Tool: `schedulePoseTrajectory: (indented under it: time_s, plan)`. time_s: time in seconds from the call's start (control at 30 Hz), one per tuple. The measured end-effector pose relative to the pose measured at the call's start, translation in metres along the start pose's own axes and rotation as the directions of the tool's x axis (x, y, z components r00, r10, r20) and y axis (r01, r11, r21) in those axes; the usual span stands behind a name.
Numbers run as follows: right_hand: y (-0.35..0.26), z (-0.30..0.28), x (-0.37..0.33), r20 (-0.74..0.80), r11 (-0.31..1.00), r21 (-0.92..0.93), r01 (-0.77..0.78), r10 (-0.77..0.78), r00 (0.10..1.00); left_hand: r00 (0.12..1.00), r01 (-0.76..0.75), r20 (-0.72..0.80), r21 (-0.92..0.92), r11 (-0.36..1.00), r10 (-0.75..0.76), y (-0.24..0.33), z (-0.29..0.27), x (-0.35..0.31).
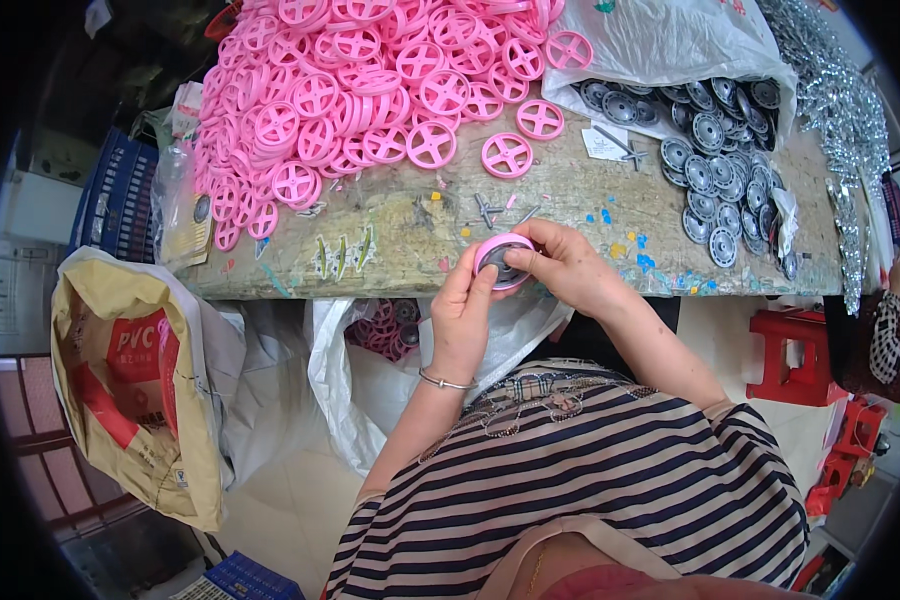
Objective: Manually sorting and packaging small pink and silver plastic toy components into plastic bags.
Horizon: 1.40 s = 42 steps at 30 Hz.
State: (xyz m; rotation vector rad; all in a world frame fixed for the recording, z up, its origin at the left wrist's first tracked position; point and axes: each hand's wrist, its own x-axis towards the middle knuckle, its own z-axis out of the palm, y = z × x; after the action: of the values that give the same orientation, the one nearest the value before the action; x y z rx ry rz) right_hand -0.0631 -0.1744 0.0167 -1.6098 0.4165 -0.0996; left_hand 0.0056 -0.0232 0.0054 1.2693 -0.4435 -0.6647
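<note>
Just over the table's near edge I hold a pink plastic wheel (487, 247) with a grey hubcap-like disc (497, 261) set against its face. My left hand (461, 297) grips it from the left, thumb on the lower rim. From the right, my right hand (574, 268) pinches it too, with the thumb pressed on the grey disc. Whether the disc is fully seated in the ring cannot be made out. A big heap of pink four-spoked wheels (431, 144) covers the table's left and middle. Grey discs (708, 132) spill from a white sack (660, 45) at the right.
The worn table (400, 220) carries small grey cross-shaped pieces (486, 210) and paint flecks. Below its edge, a white bag (332, 390) contains pink-and-grey wheels (382, 335). A tan sack (185, 475) stands left; red stools (793, 360) and silver tinsel (838, 100) are right.
</note>
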Motion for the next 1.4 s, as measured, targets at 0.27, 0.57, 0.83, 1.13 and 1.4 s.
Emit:
schedulePoseTrajectory:
  time_s: [0.27,0.57,0.83,1.13,1.4]
  plan:
    - [-0.003,-0.007,0.021,-0.112,0.965,-0.178,0.192,-0.214,0.97,0.952,-0.088,-0.234,0.408,0.909,0.197,0.005,-0.06,-0.018]
    - [0.019,-0.047,0.09,-0.064,0.515,-0.803,0.301,-0.576,0.815,0.989,0.015,-0.061,0.947,0.321,0.133,0.002,-0.13,-0.043]
    - [-0.051,0.003,0.003,0.188,0.977,0.042,0.211,-0.215,0.958,0.948,-0.253,-0.232,-0.139,0.958,0.216,0.02,0.004,0.021]
    - [0.033,-0.196,0.099,-0.478,0.554,-0.814,-0.175,-0.467,0.744,0.959,0.276,0.089,-0.084,0.957,-0.269,0.005,-0.008,0.023]
    - [0.025,-0.205,0.109,-0.57,0.681,-0.693,-0.237,-0.315,0.759,0.936,0.349,0.175,-0.343,0.872,-0.306,0.006,-0.006,0.023]
